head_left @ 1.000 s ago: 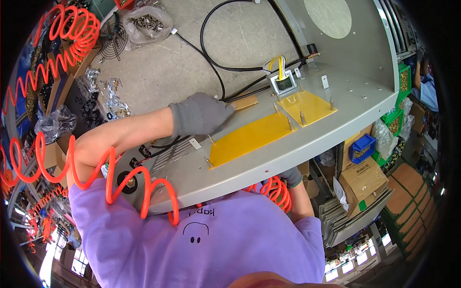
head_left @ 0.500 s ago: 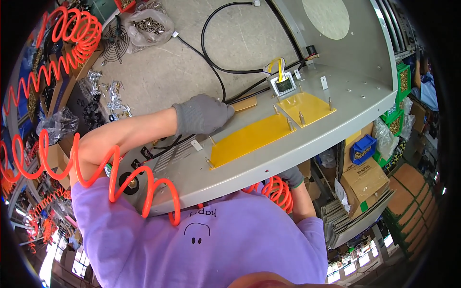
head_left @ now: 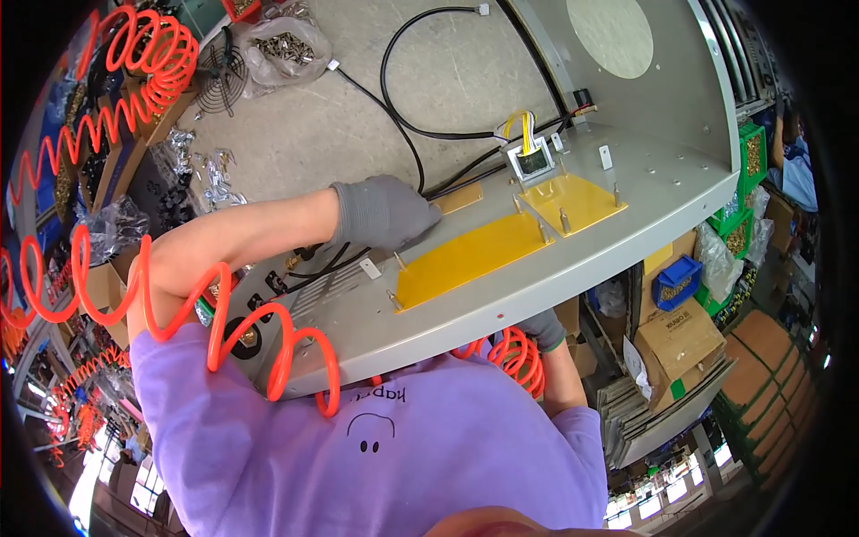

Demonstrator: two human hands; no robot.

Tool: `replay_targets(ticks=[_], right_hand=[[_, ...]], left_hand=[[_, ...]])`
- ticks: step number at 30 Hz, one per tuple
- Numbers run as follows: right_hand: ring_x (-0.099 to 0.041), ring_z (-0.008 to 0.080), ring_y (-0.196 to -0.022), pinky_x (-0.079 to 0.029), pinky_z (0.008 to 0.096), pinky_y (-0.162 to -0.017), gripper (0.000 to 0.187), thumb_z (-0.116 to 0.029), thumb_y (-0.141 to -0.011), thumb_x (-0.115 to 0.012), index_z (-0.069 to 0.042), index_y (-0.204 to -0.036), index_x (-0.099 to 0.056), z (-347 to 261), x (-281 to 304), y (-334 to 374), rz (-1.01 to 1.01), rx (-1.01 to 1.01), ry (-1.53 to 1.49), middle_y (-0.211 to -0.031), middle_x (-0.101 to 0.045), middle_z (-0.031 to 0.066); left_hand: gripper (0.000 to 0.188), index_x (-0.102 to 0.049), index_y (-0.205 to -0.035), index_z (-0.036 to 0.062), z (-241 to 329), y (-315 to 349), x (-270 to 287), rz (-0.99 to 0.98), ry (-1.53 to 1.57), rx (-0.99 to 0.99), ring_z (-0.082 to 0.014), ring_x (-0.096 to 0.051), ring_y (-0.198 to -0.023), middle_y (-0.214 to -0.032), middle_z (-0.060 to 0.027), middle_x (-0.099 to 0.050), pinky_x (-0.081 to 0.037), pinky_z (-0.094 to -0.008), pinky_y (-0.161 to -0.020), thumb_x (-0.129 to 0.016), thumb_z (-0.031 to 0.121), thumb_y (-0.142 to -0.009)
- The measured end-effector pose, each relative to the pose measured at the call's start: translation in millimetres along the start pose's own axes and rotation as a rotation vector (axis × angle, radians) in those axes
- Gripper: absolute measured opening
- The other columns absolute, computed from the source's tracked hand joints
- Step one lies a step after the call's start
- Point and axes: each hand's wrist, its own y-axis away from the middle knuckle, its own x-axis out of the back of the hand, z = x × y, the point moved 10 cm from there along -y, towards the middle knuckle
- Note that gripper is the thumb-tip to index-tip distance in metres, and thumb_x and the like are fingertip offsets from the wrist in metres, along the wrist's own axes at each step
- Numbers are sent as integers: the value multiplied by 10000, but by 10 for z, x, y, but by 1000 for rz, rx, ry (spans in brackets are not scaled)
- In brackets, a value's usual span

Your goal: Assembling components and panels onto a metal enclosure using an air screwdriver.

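My left hand (head_left: 389, 213), in a grey glove, reaches over a grey sheet-metal cabinet panel (head_left: 438, 331). Its fingers are curled and pressed together against the metal, and whatever they hold is hidden. Just past the fingertips lies a flat tan strip (head_left: 462, 198). Closer to me on the panel are a long yellow sheet (head_left: 470, 261) and a smaller yellow sheet (head_left: 574, 204), with metal standoffs at their corners. My right hand (head_left: 543, 328), also gloved, is below the panel's front edge. The panel hides its fingers; a coiled red air hose (head_left: 517, 362) hangs beside it.
A small transformer (head_left: 531, 159) with yellow wires stands behind the sheets. Black cables (head_left: 390, 107) run across the cabinet. A bag of metal fasteners (head_left: 284, 49) and loose hardware (head_left: 217, 177) lie far left. Another red coiled hose (head_left: 219, 313) crosses my left arm. Cartons (head_left: 677, 345) stand right.
The whole view has shifted slightly to the right. My left hand stays by the tan strip, and my right hand remains below the panel's edge.
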Motion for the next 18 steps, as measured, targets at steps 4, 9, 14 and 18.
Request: replay_targets(ticks=[4, 9, 14, 18], right_hand=[[-547, 311, -996, -428, 365, -870, 380, -223, -792, -645, -27, -1107, -561, 109, -10, 18, 3, -47, -75, -1082, -586, 151], [-552, 304, -987, -434, 359, -861, 376, -221, -791, -647, -28, -1103, -565, 71, -11, 4, -29, -27, -26, -1071, -591, 144], [-564, 312, -973, -442, 366, -850, 362, -215, -788, -643, -30, -1092, -575, 85, -45, 2, -44, 3, 36, -1046, -605, 145], [-565, 316, -972, -444, 371, -847, 349, -215, -797, -629, -30, -1088, -575, 46, -23, -8, -3, 19, -51, -1052, -605, 149]], left_hand=[[292, -537, -1091, 34, -137, 32, -111, -84, 27, 87, -360, -614, -728, -754, -192, -616, -483, -445, -627, -468, 151, -832], [295, -550, -1096, 65, -638, 317, 233, 481, 411, 113, -354, -610, -709, -769, -181, -618, -477, -426, -620, -470, 236, -870], [255, -547, -1007, 96, -2124, 1244, 650, 1100, 162, 700, -355, -612, -740, -808, -181, -619, -483, -410, -653, -501, 299, -860], [273, -549, -1036, 112, -2759, 1722, 799, 1029, 56, 1001, -353, -614, -798, -867, -183, -629, -474, -431, -694, -508, 310, -852]])
